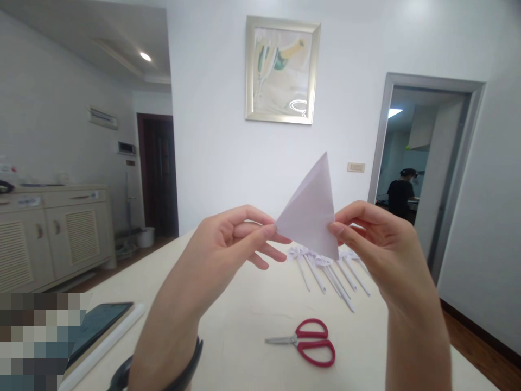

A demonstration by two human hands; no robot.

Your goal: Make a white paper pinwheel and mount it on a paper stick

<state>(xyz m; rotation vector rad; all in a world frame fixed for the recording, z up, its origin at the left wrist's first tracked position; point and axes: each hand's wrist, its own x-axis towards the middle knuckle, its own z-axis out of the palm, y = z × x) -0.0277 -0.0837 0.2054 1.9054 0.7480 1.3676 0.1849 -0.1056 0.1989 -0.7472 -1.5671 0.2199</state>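
Note:
Up above the table I hold a white sheet of paper [311,212], folded into a triangle with one point upward. My left hand [240,239] pinches its left corner between thumb and forefinger, the other fingers spread behind. On its right edge my right hand [370,233] grips with thumb and fingertips. Below, scissors [301,341] with red handles lie on the table, blades toward the left. Behind the paper, several rolled white paper sticks with folded paper tops [325,271] lie in a row, partly hidden by the folded sheet and my right hand.
The pale table [244,320] stretches under both arms. At its left side lies a phone or tablet [101,326] on a white object. A framed picture [283,70] hangs ahead. Through the doorway at right a person [401,193] stands in another room. A cabinet [52,233] stands at left.

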